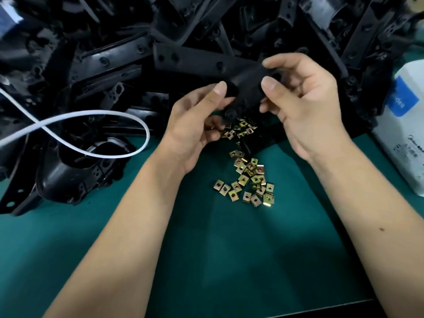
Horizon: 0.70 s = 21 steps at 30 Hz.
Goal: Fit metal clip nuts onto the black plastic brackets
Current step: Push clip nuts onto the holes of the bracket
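Note:
A long black plastic bracket is held up above the green mat between both hands. My left hand grips its near left end with the thumb on top, and its lower fingers curl round something small I cannot make out. My right hand grips the bracket's right side, thumb and fingers curled round it. Several brass-coloured metal clip nuts lie loose on the mat below the hands, with more clip nuts just under the bracket.
A big heap of black plastic brackets fills the back and left of the green mat. A white cable loops over the heap at left. A white and blue bag stands at the right edge.

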Available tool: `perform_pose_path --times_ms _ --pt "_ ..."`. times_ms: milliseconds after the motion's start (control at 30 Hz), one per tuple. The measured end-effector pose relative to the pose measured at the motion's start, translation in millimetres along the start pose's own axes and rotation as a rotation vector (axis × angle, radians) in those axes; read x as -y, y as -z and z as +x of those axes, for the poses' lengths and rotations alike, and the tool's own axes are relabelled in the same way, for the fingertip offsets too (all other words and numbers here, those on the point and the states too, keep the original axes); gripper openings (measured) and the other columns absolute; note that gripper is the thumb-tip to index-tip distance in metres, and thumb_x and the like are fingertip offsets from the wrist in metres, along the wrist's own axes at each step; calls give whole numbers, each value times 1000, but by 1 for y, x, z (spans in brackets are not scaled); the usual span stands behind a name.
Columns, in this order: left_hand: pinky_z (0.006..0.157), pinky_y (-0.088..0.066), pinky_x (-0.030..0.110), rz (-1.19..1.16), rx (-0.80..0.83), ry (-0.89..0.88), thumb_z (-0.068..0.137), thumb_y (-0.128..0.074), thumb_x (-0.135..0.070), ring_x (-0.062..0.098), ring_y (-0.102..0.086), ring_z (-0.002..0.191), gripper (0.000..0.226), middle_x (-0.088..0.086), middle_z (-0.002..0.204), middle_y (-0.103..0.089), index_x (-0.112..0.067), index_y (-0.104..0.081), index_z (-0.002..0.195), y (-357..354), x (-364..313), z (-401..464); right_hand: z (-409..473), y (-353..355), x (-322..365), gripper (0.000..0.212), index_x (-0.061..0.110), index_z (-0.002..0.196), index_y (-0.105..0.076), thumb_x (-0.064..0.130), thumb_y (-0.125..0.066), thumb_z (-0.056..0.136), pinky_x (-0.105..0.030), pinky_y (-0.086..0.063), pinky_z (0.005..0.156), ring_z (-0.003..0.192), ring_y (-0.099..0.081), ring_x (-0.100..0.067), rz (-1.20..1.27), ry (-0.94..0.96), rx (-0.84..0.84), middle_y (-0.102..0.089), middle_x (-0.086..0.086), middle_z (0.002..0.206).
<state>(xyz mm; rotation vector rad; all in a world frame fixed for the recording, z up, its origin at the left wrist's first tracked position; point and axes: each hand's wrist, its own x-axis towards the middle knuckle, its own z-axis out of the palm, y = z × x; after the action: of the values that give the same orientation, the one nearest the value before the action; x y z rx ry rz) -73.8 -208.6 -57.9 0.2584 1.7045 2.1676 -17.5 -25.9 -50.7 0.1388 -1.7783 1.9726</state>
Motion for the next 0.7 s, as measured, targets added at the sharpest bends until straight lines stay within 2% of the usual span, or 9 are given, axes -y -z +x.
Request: perform_pose_path --times_ms 67,167,200,233,300,400,500,600,700 --pt "49 -32 21 41 127 2 89 -73 -30 13 -50 66 12 3 90 -68 -20 -72 96 8 -4 -3 -4 -4 0 35 14 122 -55 3 -71 94 -30 -55 67 78 -65 -19 84 -79 78 -72 -2 89" --pt "63 -38 21 92 80 3 78 -76 -25 10 -55 68 11 -7 72 -62 -22 -73 68 15 -6 -2 -8 -11 -2 49 15 123 -44 8 -79 89 -30 -55 60 71 -68 -24 -119 -121 72 -73 -7 96" --pt "63 -40 20 82 41 -4 78 -76 -26 7 -57 68 9 -10 71 -64 -22 -72 71 18 -7 0 -9 -11 -2 50 17 120 -46 15 -83 87 -30 -54 61 72 -68 -23 -304 -96 123 -72 -4 98" --pt "67 -45 20 32 5 -10 80 -77 -24 7 -62 73 8 -7 78 -68 -19 -73 84 21 -9 1 -11 -11 -2 46 20 116 -53 25 -86 84 -30 -52 66 78 -67 -19 -528 -63 233 -71 2 98" --pt "75 -53 26 -63 -76 -36 85 -77 -19 14 -70 86 27 3 97 -74 -8 -71 109 28 -10 3 -15 -14 2 31 30 100 -72 45 -86 77 -35 -47 84 96 -58 -14 -866 -14 540 -70 15 97" --pt "60 -53 19 -87 -138 -40 96 -67 -15 4 -70 68 5 -6 79 -75 -13 -71 95 33 -12 3 -24 -25 9 27 43 93 -78 56 -86 70 -35 -35 107 113 -47 -10 -903 -96 856 -63 20 104" --pt "62 -54 18 -119 -116 -2 101 -62 -17 5 -72 74 15 -5 80 -76 -17 -71 89 30 -13 2 -26 -30 13 28 47 95 -76 56 -86 70 -39 -24 114 119 -40 -9 -970 -120 931 -53 17 110" --pt "70 -58 22 -171 -93 40 101 -62 -20 9 -75 85 11 0 87 -78 -15 -71 95 27 -11 4 -28 -32 15 17 40 84 -75 51 -85 75 -40 -23 112 115 -38 -5 -1027 -105 943 -53 19 105" --pt "70 -57 21 -206 -76 82 94 -69 -24 11 -76 87 10 -1 86 -78 -14 -69 99 26 -8 5 -30 -34 14 16 35 80 -72 46 -83 79 -37 -24 109 111 -41 -5 -1030 -93 940 -57 18 100"
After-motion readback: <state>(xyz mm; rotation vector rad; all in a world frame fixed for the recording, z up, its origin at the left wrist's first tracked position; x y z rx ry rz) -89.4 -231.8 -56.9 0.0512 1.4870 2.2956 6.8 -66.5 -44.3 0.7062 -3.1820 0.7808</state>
